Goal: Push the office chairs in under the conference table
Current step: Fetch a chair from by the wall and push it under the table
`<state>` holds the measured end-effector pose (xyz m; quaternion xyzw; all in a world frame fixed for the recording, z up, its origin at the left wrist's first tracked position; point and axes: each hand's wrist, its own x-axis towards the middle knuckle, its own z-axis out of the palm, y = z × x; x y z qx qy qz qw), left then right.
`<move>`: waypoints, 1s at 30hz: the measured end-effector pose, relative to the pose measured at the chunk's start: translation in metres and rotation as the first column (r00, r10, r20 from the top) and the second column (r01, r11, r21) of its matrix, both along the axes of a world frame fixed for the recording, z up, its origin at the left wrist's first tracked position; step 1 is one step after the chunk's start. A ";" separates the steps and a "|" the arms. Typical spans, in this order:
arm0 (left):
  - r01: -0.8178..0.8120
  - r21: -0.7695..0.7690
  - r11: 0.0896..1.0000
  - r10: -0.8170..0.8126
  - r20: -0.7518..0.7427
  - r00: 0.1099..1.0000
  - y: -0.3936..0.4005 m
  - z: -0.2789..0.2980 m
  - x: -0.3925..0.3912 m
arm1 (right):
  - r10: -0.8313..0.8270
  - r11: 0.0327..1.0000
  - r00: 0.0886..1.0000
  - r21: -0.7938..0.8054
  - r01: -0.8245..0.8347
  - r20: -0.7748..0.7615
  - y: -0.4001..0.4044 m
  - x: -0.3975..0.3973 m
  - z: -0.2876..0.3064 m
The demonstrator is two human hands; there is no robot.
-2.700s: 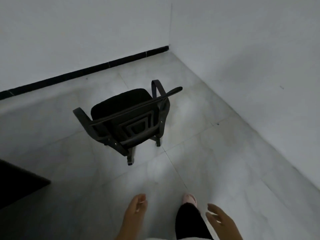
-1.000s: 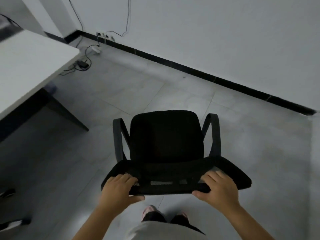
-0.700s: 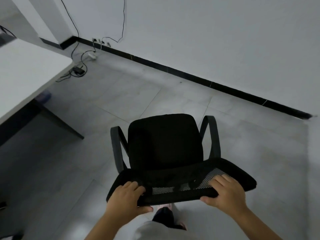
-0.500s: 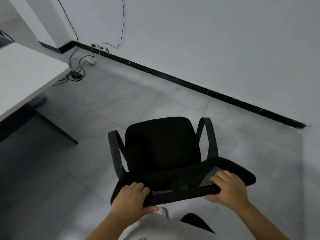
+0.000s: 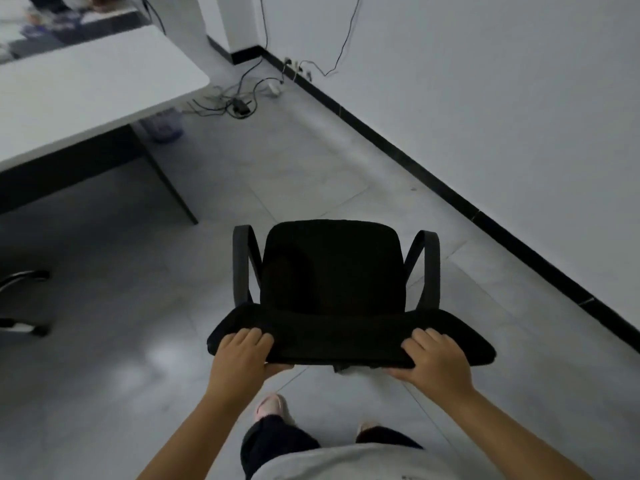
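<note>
Nothing here can be read. The black mesh-backed office chair [image 5: 332, 282] carries no label or brand mark that shows, the white rectangular conference table [image 5: 86, 91] to its left has a bare top, and the plain white wall [image 5: 485, 81] to its right bears no sign or number.

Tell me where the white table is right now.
In the head view the white table fills the upper left, ahead and left of the black chair gripped by the left hand and right hand, with tangled cables beyond its corner.
</note>
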<state>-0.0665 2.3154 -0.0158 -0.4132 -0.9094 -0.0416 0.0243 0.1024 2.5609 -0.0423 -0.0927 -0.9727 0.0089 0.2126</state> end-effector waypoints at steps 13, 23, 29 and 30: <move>-0.358 0.027 0.933 0.355 0.080 0.932 -0.034 0.002 0.151 | 0.455 0.888 0.890 0.088 -0.452 -0.018 0.023 -0.003 0.007; -0.490 0.007 0.872 0.488 0.071 0.870 -0.131 0.009 0.199 | 0.567 0.822 0.823 0.040 -0.568 0.036 -0.076 0.029 -0.007; -0.495 0.033 0.868 0.491 0.083 0.867 -0.173 0.004 0.187 | 0.544 0.838 0.839 0.038 -0.545 0.021 -0.114 0.016 -0.015; -0.495 0.041 0.868 0.491 0.088 0.867 -0.178 0.003 0.185 | 0.556 0.830 0.831 0.037 -0.556 0.017 -0.118 0.011 -0.014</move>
